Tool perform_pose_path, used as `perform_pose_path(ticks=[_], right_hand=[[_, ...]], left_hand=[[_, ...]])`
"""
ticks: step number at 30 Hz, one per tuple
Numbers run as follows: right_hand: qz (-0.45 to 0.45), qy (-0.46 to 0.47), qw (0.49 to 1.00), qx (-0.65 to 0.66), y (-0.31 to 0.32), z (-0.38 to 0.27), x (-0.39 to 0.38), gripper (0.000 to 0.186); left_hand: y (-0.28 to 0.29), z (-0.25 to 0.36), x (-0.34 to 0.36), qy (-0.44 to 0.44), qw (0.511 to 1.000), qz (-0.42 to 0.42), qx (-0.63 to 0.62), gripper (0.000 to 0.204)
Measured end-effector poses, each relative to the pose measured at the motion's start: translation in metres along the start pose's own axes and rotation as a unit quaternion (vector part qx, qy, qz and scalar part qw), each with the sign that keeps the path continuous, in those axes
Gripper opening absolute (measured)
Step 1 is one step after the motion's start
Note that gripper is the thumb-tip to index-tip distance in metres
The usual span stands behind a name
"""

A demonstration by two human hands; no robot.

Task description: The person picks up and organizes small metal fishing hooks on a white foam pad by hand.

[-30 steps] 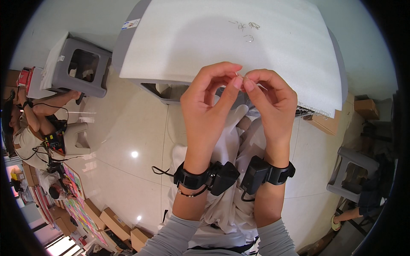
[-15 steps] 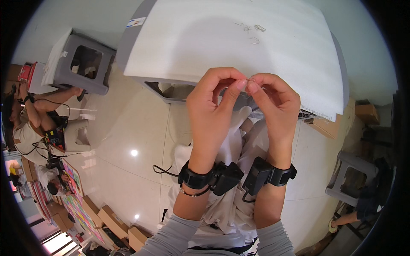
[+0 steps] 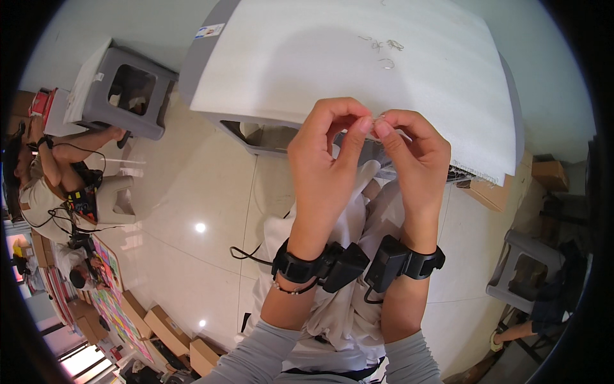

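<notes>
My left hand (image 3: 325,163) and my right hand (image 3: 417,153) meet just above the near edge of a white-covered table (image 3: 307,57). Thumb and forefinger are pinched on each side, the tips almost touching. Between them is a thin, wire-like piece (image 3: 378,118), mostly hidden by the fingertips; its exact kind is too small to make out. Farther back on the white cover lie several fine wire pieces, among them a small tangled bunch (image 3: 395,45) and a curved hook-like one (image 3: 391,67).
Grey stools stand at the left (image 3: 144,102) and right (image 3: 508,281). A person (image 3: 51,185) sits at the far left, with another person (image 3: 80,275) lower down. Cardboard boxes (image 3: 167,328) line the lower left. A cardboard box (image 3: 489,194) sits beneath the table's right side.
The whole view has shifted slightly, so the table appears a little farther right. My left wrist has turned slightly and moved right; both hands keep their pinch on the wire-like piece.
</notes>
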State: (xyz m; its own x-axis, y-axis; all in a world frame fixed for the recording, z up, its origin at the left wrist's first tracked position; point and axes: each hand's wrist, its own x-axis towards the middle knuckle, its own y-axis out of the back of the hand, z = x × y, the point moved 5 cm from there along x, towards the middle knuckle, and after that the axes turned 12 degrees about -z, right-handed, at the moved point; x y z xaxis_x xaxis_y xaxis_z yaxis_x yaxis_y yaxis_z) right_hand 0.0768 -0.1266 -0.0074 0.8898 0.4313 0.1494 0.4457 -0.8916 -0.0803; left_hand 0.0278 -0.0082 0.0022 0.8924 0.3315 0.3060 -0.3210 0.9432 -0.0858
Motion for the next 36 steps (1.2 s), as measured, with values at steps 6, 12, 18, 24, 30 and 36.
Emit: perform_pose_path(ticks=[6,12,18,24,30,36], right_hand=[[0.016,0.049,0.997,-0.062,0.000,-0.006,0.000,0.006],[0.032,0.090,0.988,-0.123,0.000,-0.009,-0.001,0.004],[0.037,0.109,0.983,-0.142,0.001,-0.012,-0.002,0.004],[0.042,0.111,0.984,-0.134,0.001,-0.012,-0.002,0.004],[0.040,0.121,0.982,-0.140,0.002,-0.014,-0.002,0.004],[0.047,0.135,0.978,-0.148,0.002,-0.016,-0.002,0.004]], left_hand=[[0.000,0.003,-0.001,-0.002,1.000,0.000,0.000,0.015],[0.000,0.003,-0.003,-0.011,1.000,0.011,-0.015,0.014],[0.003,0.004,-0.003,-0.018,0.999,0.012,-0.025,0.011],[0.002,0.004,-0.004,-0.011,1.000,0.006,-0.025,0.011],[0.001,0.005,-0.002,0.009,1.000,-0.016,-0.009,0.011],[-0.003,0.006,-0.002,0.025,0.999,-0.032,-0.035,0.012]])
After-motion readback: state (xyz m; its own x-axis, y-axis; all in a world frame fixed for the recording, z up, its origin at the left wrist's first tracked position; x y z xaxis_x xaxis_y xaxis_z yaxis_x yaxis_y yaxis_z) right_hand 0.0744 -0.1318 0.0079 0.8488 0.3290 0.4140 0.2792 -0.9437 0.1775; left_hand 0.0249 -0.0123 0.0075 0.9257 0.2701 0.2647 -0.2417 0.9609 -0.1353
